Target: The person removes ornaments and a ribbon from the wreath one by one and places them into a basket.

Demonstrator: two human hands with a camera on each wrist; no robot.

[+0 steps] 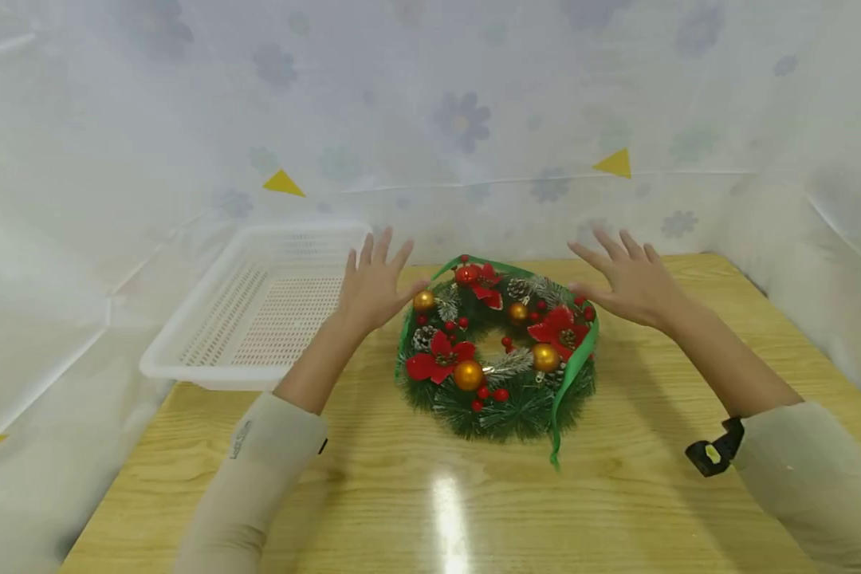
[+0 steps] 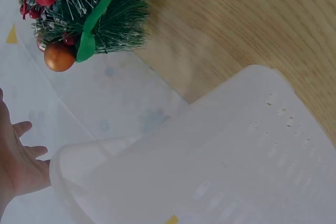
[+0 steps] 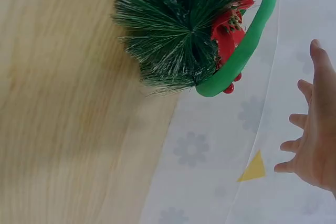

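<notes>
A green Christmas wreath (image 1: 509, 406) lies on the wooden table, decorated with red poinsettias (image 1: 441, 359), gold balls (image 1: 469, 375), pinecones and red berries. Along its outer edge runs a green ribbon (image 1: 574, 371), one end trailing onto the table at the front right. My left hand (image 1: 375, 287) is raised with fingers spread, just left of the wreath and near the basket's right side. On the other side, my right hand (image 1: 627, 283) is also spread, above the wreath's right back edge. Neither hand holds anything. Both wrist views show the hands apart from the wreath.
A white perforated plastic basket (image 1: 218, 373) stands at the table's left back, its rim reaching past the left edge. Behind the table (image 1: 387, 510) hangs a pale flowered sheet (image 1: 416, 104) with yellow triangles. A black strap device (image 1: 717, 450) sits on the right wrist.
</notes>
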